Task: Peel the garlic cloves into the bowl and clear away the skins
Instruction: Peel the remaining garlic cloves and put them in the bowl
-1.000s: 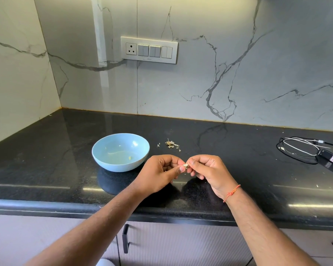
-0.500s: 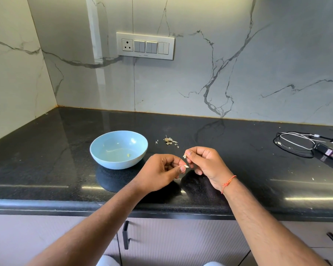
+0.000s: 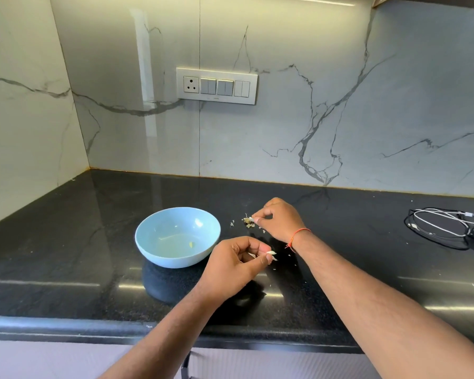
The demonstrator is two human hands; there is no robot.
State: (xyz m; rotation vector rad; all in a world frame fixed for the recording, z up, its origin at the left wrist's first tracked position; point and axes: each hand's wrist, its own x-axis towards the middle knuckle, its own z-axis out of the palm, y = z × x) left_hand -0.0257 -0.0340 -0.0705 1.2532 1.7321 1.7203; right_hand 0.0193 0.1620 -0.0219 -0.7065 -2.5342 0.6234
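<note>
The garlic clove [image 3: 271, 253] is pinched between thumb and fingertips of the left hand [image 3: 236, 265], above the black counter [image 3: 66, 258] just right of the light blue bowl [image 3: 177, 236]. The bowl holds one small pale fragment, too small to identify. The right hand [image 3: 281, 221] is extended to the skin pile [image 3: 248, 221] behind the bowl's right side, its fingertips closed on a white scrap, probably skin. Loose flakes lie scattered between the hands.
</note>
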